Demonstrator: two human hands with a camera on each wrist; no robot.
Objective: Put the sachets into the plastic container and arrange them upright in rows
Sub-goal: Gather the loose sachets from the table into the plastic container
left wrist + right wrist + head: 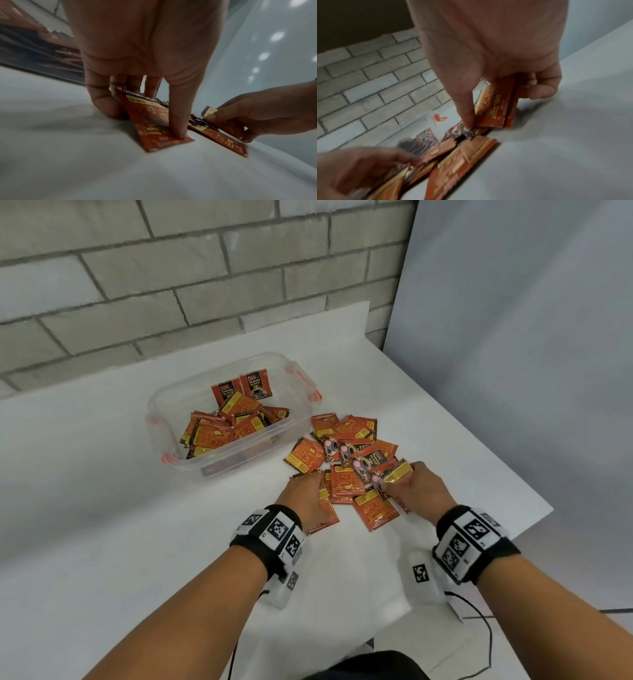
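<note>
- Sachets gathered by both hands: our right hand [416,486] pinches a small stack of sachets [498,102] on edge between thumb and fingers, a narrow grip that, we judge, squares the packets for standing upright later.
- Our left hand [310,498] lies over the near-left sachets, thumb [176,121] pressing one sachet [154,121] flat against the surface [102,508] while the curled fingers catch its far edge, probably to hold it from sliding as it is picked up.
- Between and beyond the hands, the loose pile of sachets [346,446] lies fanned and overlapping on the surface, just beside the container.
- The plastic container [178,402] stands to the left of the pile, open-topped with orange clips; two sachets [241,388] stand upright against its far wall, the rest inside lie jumbled.
- We judge the task mid-way: gathering goes on, rows barely begun.
</note>
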